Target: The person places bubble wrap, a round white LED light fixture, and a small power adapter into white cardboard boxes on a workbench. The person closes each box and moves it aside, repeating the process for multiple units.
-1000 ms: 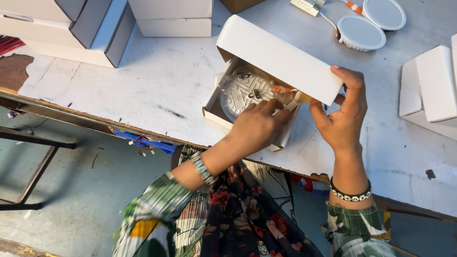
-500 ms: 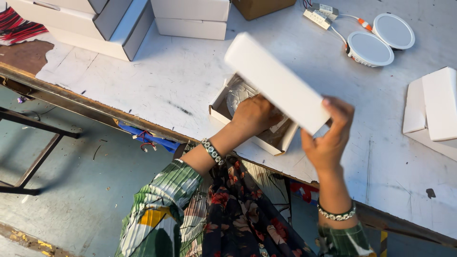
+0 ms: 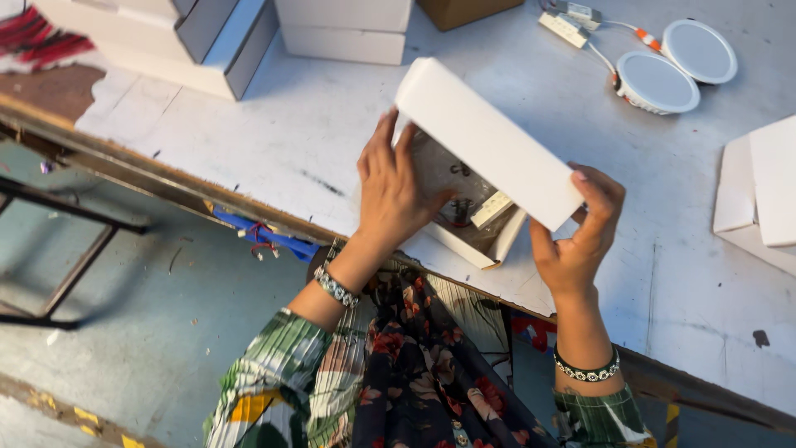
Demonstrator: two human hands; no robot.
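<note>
White box (image 3: 485,153) lid pinched by right hand (image 3: 576,241); left hand (image 3: 394,187), fingers flat, presses its open side.

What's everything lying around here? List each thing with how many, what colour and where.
open box: one, white, table's near edge, lid up
round lamps: two, white, far right
driver unit: one, white, wired, top
closed boxes: several, white, far side
boxes at right edge: two, white
table: one, whitish, scuffed
left hand: one, flat on the box's side
right hand: one, gripping the lid's end
</note>
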